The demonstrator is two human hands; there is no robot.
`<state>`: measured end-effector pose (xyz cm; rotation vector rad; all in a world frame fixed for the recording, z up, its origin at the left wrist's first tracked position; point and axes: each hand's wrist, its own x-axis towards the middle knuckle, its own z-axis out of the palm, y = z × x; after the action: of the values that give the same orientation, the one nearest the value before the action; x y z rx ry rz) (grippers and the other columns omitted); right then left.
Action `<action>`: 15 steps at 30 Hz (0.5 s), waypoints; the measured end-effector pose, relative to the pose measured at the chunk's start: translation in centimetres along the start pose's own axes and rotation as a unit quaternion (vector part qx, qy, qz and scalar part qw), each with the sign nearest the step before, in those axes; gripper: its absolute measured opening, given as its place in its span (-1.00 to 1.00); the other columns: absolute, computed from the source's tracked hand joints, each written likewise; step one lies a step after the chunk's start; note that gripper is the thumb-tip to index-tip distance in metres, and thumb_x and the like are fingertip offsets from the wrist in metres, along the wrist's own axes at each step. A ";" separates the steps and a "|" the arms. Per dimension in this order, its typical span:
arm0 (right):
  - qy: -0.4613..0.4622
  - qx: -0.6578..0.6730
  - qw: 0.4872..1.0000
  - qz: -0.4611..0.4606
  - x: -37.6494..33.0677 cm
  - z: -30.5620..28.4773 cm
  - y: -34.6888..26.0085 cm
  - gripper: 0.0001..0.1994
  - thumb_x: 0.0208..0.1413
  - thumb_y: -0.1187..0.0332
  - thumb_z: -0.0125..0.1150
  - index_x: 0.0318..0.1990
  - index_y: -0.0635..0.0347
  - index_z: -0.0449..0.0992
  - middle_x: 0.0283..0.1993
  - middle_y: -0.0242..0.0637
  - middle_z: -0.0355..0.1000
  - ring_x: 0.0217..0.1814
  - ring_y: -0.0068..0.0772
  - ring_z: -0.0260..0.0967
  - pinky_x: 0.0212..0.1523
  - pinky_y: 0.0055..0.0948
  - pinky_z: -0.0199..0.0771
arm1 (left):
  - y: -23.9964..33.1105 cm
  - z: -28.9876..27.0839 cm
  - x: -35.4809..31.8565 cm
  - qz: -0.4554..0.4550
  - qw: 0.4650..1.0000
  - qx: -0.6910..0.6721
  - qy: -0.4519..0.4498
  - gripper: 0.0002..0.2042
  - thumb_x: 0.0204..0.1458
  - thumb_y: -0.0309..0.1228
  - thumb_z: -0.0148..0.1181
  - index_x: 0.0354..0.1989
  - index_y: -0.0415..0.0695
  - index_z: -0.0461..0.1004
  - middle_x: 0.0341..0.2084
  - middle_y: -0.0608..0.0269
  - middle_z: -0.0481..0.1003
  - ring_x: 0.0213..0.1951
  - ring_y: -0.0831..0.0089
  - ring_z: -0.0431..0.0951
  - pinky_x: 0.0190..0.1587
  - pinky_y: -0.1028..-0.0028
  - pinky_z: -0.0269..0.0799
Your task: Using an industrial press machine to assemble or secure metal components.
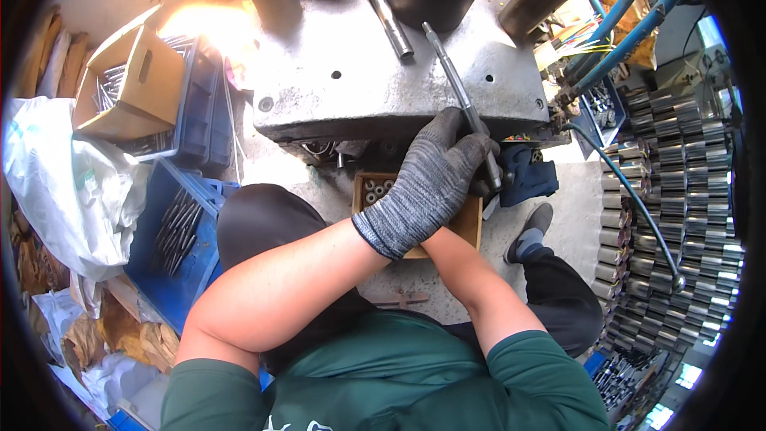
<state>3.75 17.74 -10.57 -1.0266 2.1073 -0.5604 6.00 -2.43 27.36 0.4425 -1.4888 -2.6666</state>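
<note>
Left hand (pixel 431 179), grey-gloved, crosses over the right forearm, fingers closed around a steel rod (pixel 461 96) angled toward eleven o'clock. Right hand hidden beneath; grip undeterminable.

One head-worn fisheye looks steeply down, close over the person's lap and the grey machine base (pixel 383 88).

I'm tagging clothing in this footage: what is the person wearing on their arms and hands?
The left hand wears a grey speckled knit glove with a darker cuff band. The right hand is hidden beneath it, so its glove cannot be judged. Both forearms are bare; short dark green sleeves cover the upper arms.
</note>
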 end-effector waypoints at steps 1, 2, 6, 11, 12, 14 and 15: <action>-0.006 0.011 1.000 0.000 -0.3 0.5 -0.2 -0.52 0.19 0.17 0.13 0.25 0.10 0.44 0.37 -0.07 0.32 0.48 -0.09 0.17 0.47 -0.20 0.11 | 0.1 0.0 0.0 0.002 1.000 -0.010 -0.007 -0.79 0.26 -0.35 0.06 -0.03 -0.17 0.36 -0.21 0.16 0.57 -0.23 0.38 0.64 -0.26 0.45 0.59; -0.009 0.020 1.000 0.001 -0.3 0.7 -0.3 -0.52 0.19 0.17 0.13 0.25 0.10 0.44 0.37 -0.07 0.32 0.47 -0.09 0.17 0.47 -0.20 0.11 | 0.2 0.0 0.1 -0.003 1.000 -0.008 -0.003 -0.78 0.26 -0.36 0.06 -0.01 -0.18 0.36 -0.21 0.15 0.57 -0.24 0.37 0.65 -0.26 0.44 0.60; -0.019 0.059 0.998 -0.001 -0.1 1.6 -1.0 -0.52 0.19 0.17 0.13 0.25 0.10 0.44 0.36 -0.07 0.33 0.47 -0.09 0.18 0.47 -0.19 0.12 | 0.2 0.8 -0.3 -0.002 0.997 -0.077 0.032 -0.86 0.25 -0.45 0.05 -0.12 -0.27 0.36 -0.37 0.13 0.54 -0.42 0.45 0.61 -0.48 0.52 0.56; -0.024 0.103 0.994 0.005 -0.6 2.2 -0.9 -0.51 0.19 0.18 0.13 0.25 0.10 0.44 0.36 -0.07 0.33 0.47 -0.08 0.19 0.46 -0.19 0.13 | 0.4 0.8 -0.4 -0.013 0.998 -0.055 0.035 -0.86 0.27 -0.46 0.03 -0.10 -0.26 0.36 -0.33 0.14 0.54 -0.43 0.46 0.59 -0.48 0.53 0.56; -0.026 0.113 0.993 0.003 -0.4 2.3 -1.1 -0.51 0.19 0.18 0.13 0.25 0.10 0.44 0.36 -0.06 0.33 0.46 -0.08 0.19 0.46 -0.19 0.13 | 0.4 0.7 -0.4 -0.012 0.998 -0.054 0.035 -0.86 0.27 -0.46 0.03 -0.10 -0.26 0.36 -0.33 0.14 0.54 -0.43 0.46 0.59 -0.48 0.53 0.56; -0.029 0.130 0.991 0.001 -0.1 2.3 -1.6 -0.51 0.19 0.18 0.13 0.25 0.10 0.44 0.36 -0.06 0.33 0.46 -0.08 0.19 0.46 -0.19 0.13 | 0.1 0.4 -0.3 0.003 0.998 -0.050 0.032 -0.86 0.27 -0.47 0.02 -0.09 -0.26 0.36 -0.33 0.14 0.54 -0.44 0.47 0.59 -0.48 0.53 0.56; -0.030 0.138 0.990 0.001 0.1 2.4 -1.8 -0.51 0.18 0.18 0.13 0.25 0.10 0.44 0.36 -0.06 0.33 0.46 -0.08 0.19 0.46 -0.19 0.14 | 0.1 0.4 -0.3 0.004 0.998 -0.051 0.032 -0.86 0.27 -0.47 0.02 -0.09 -0.26 0.36 -0.33 0.14 0.54 -0.44 0.47 0.59 -0.48 0.53 0.56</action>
<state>6.43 16.47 -11.02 -0.8727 1.9122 -0.7858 6.14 -2.12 27.68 0.5085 -1.3292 -2.6799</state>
